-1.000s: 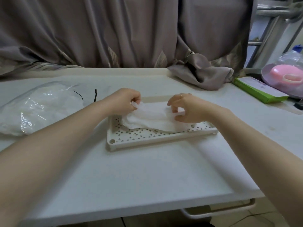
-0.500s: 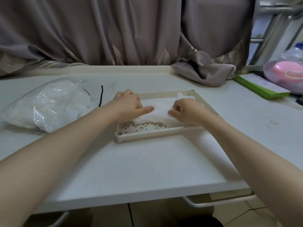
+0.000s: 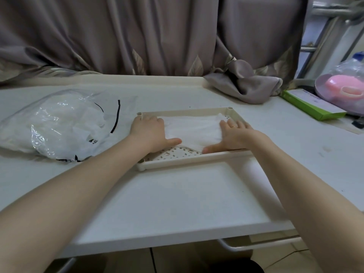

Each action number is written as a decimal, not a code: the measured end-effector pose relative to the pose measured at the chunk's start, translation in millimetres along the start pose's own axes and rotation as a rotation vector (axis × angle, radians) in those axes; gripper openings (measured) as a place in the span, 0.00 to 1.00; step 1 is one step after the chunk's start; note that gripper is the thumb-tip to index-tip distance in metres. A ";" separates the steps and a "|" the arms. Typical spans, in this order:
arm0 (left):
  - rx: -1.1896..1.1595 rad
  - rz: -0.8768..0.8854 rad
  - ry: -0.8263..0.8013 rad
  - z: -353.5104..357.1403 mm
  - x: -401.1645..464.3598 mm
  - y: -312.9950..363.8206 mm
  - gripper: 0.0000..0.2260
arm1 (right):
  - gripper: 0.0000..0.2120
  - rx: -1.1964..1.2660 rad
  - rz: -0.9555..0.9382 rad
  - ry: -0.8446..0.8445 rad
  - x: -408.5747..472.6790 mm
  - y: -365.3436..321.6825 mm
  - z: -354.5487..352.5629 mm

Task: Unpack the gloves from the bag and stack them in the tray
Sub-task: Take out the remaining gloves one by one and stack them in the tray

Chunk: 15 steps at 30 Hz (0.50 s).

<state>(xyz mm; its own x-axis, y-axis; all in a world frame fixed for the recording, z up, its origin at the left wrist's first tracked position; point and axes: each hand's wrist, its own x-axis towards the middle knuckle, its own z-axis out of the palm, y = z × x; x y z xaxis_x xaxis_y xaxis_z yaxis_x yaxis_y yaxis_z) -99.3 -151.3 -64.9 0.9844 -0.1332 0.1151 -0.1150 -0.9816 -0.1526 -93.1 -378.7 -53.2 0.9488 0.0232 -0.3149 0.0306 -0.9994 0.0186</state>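
The white gloves (image 3: 192, 131) lie flat in the tray (image 3: 197, 157), pressed at each end by the flat, open left hand (image 3: 150, 132) and right hand (image 3: 232, 135), beside the clear bag (image 3: 57, 125) whose black lettering is unreadable.

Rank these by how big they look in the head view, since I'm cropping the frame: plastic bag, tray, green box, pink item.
1. plastic bag and tray: they cover similar areas, so I won't rank one above the other.
2. green box, partly overlapped by the plate beside it.
3. pink item, cut off at the frame edge, so unsure.
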 end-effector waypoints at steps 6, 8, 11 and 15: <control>-0.175 0.021 0.123 -17.3 -12.1 -9.9 0.33 | 0.55 0.138 -0.095 0.177 -14.3 -14.4 -6.2; -0.267 0.043 0.280 -27.6 -20.0 -18.3 0.26 | 0.46 0.221 -0.168 0.279 -21.8 -32.5 -12.4; -0.361 0.026 0.374 -33.6 -28.6 -48.9 0.15 | 0.33 0.248 -0.319 0.413 -28.0 -74.9 -17.4; -0.271 -0.136 0.341 -16.4 -37.9 -95.3 0.09 | 0.17 0.339 -0.584 0.448 -34.6 -134.9 -16.4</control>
<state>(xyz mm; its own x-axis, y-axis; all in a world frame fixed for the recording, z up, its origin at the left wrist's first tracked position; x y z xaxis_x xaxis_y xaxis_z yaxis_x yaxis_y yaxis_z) -127.8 -55.0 -38.7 0.8979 0.0064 0.4402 -0.0631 -0.9877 0.1430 -124.9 -244.3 -29.3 0.8470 0.4810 0.2261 0.5314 -0.7749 -0.3423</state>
